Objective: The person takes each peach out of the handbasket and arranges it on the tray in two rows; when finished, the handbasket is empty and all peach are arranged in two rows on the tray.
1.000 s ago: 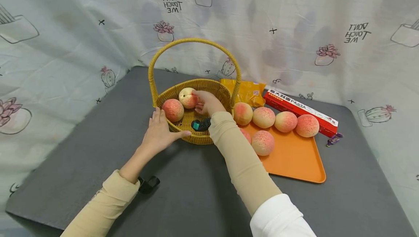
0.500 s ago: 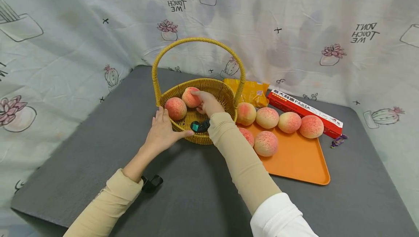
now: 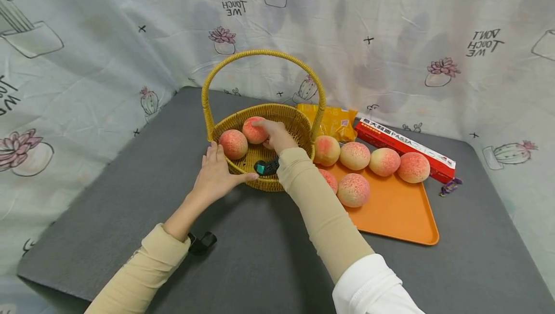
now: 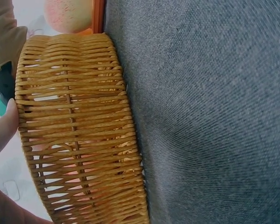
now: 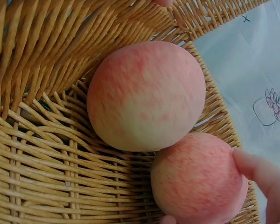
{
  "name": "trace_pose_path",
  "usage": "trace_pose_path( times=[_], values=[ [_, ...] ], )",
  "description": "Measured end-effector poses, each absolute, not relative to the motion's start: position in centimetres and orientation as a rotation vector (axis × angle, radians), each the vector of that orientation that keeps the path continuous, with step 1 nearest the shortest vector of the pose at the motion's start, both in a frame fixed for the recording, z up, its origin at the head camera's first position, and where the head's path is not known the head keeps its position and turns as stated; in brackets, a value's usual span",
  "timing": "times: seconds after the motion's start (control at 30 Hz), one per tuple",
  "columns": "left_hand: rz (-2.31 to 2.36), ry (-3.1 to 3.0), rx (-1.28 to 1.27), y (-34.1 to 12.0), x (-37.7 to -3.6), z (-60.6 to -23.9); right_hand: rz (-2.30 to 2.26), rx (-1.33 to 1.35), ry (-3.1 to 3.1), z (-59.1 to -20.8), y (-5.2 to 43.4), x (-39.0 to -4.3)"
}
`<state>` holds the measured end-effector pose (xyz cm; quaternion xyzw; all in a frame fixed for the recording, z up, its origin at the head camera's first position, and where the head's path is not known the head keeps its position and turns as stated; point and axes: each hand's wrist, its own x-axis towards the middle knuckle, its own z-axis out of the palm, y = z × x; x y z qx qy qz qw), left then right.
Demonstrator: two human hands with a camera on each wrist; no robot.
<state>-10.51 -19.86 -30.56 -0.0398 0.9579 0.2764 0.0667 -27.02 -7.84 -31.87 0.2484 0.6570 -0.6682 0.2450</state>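
Note:
A yellow wicker basket (image 3: 270, 186) with a tall arched handle stands on the table, two peaches inside. My left hand (image 3: 215, 172) rests against its near left side, fingers extended at the rim and thumb laid along the front edge; the left wrist view shows the thumb tip touching the woven rim (image 4: 19, 109). Reaching into the basket, my right hand (image 3: 277, 136) pinches the rear peach (image 3: 254, 130) between thumb and fingers. This peach (image 5: 198, 179) touches the other peach (image 5: 147, 95) in the right wrist view. Part of the right hand's fingers is hidden there.
Right of the basket, an orange tray (image 3: 399, 213) carries several peaches (image 3: 354, 190). Behind it lie a yellow packet (image 3: 336, 124) and a red pasta box (image 3: 403, 148). A purple wrapped candy (image 3: 451, 186) lies beside the tray. A patterned curtain (image 3: 347, 39) closes off the back.
My right hand has turned the rear peach, so its pale side with the dark hole has given way to a red side. The left hand keeps its place on the basket.

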Motion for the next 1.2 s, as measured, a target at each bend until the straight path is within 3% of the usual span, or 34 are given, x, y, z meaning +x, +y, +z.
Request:
trace_pose_path(
  times=[0.6,1.2],
  values=[
    [0.844,2.879,-0.102,-20.0,-10.6,-30.2,-2.079,0.32,1.564,-26.6,-3.5,-23.6],
    [0.851,2.887,-0.053,-20.1,-10.6,-30.6,-2.238,0.112,1.461,-22.5,7.0,-17.2]
  ],
)
